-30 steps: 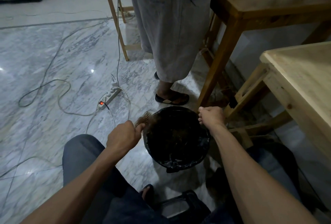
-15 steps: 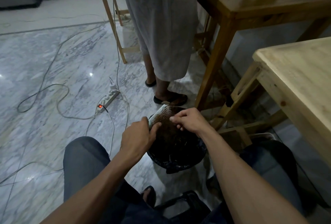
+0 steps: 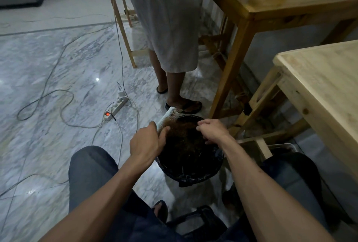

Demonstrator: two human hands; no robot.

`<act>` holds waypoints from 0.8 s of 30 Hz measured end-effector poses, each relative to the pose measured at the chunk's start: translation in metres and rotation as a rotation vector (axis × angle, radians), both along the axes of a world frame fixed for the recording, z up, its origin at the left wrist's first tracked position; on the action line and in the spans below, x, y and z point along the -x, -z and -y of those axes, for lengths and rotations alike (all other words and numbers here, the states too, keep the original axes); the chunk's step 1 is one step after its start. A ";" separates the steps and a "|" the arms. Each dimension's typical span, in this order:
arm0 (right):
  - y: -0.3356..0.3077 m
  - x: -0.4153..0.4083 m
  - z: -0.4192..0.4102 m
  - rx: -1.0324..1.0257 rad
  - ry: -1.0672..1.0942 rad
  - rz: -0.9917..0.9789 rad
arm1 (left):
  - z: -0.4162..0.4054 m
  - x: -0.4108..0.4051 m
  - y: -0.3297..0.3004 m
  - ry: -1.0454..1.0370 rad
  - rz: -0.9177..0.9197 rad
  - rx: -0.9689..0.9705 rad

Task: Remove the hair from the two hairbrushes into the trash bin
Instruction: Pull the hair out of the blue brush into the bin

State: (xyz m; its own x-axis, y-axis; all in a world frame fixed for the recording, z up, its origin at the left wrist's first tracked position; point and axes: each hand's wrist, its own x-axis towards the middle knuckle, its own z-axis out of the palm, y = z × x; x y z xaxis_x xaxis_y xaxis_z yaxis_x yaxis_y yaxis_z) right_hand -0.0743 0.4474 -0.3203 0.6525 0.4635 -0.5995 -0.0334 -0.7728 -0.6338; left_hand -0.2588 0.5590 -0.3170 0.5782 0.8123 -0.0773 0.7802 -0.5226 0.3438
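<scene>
Right hand [image 3: 212, 131] has drawn back, pinching hair [image 3: 181, 132] off the brush [image 3: 168, 116] gripped by left hand [image 3: 146, 142]; strands may fall outside the bin [image 3: 193, 174].

power strip [image 3: 115, 107] on marble floor [image 3: 48, 63] | wooden table [image 3: 319, 79] | standing person [image 3: 170, 28]

Hairbrush [image 3: 168, 116] over trash bin [image 3: 201, 176]

Both forearms reach forward and down. Left hand [image 3: 146, 141] curled around a brush [image 3: 168, 118] handle. Right hand [image 3: 212, 131] knuckles up, fingers curled, pinching hair [image 3: 180, 135].
</scene>
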 end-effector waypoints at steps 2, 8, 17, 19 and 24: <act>-0.006 -0.002 -0.006 -0.031 -0.006 0.016 | 0.004 0.002 -0.004 0.036 -0.014 -0.028; -0.004 0.006 -0.015 -0.402 -0.016 0.176 | 0.019 -0.002 -0.012 0.126 -0.047 -0.066; 0.001 -0.006 -0.002 -0.267 0.334 0.247 | -0.004 0.013 0.007 0.047 -0.163 0.043; 0.001 -0.009 0.006 -0.219 0.335 0.259 | -0.003 0.013 0.008 0.047 -0.144 0.023; 0.005 -0.001 0.004 -0.099 0.066 0.144 | 0.007 0.004 0.004 0.091 -0.064 -0.033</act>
